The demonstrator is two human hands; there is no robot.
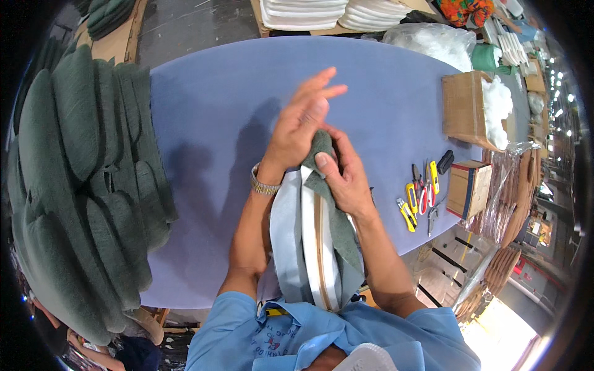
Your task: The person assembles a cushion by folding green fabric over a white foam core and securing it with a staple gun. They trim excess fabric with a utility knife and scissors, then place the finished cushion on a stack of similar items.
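A curved padded panel point(311, 229) stands on edge against my body, with white foam, a thin brown board line and light blue cloth on its left face. Dark green fabric point(342, 232) hangs along its right side and wraps over its top end. My right hand point(346, 170) is closed around that top end, thumb pressing the green fabric down. My left hand point(299, 127) is raised just above and left of it, slightly blurred, fingers stretched out and holding nothing. A metal-band watch is on my left wrist.
A blue-covered table point(210, 80) lies under my hands. Dark green padded pieces point(80, 185) are piled at left. At right are yellow cutters point(408, 213), red-handled pliers point(424, 201), a small box point(468, 190) and a carton point(463, 108) of white stuffing. White pads point(303, 13) are stacked beyond.
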